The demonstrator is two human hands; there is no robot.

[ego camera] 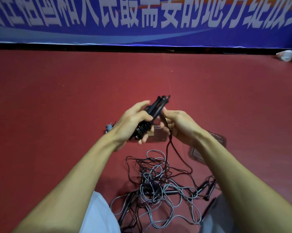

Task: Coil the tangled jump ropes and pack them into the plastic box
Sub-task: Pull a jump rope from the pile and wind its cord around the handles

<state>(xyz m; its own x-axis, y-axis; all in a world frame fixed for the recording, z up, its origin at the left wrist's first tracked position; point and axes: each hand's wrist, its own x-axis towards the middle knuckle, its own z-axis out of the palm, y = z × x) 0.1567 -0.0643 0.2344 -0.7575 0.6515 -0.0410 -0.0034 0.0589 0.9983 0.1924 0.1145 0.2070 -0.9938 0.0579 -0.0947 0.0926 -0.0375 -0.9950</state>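
My left hand [135, 122] grips two black jump-rope handles [158, 105] held together, with several turns of black cord wound around their lower part. My right hand [178, 125] pinches the black cord [168, 148] just beside the handles; the cord hangs down from it to the floor. A tangled heap of black and grey ropes [155, 187] lies on the red floor between my knees, with more black handles [207, 189] at its right side. The clear plastic box [158, 136] sits on the floor beneath my hands, mostly hidden by them.
A clear plastic lid [217, 138] lies to the right of the box, partly under my right forearm. A coiled grey rope [109, 127] rests left of the box. A blue banner [141, 22] stands along the far floor edge. A crumpled white bag [287, 55] lies far right.
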